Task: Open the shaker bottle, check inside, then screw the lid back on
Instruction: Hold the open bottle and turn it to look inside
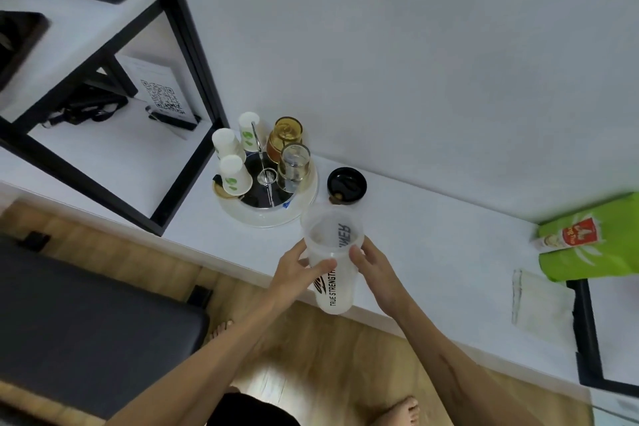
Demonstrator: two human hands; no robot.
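The translucent white shaker bottle [332, 263] with black lettering is lifted off the white counter and tilted so its open mouth faces me; the inside looks empty. My left hand [294, 273] grips its left side and my right hand [373, 270] grips its right side, just below the rim. The black lid [346, 186] lies on the counter beyond the bottle, near the wall, apart from both hands.
A round tray [307, 199] with paper cups and upturned glasses stands left of the lid. A black-framed shelf [193, 55] rises at the left. A green pouch [594, 239] and a clear bag [539, 301] lie at the right. A dark bench [86, 328] sits below left.
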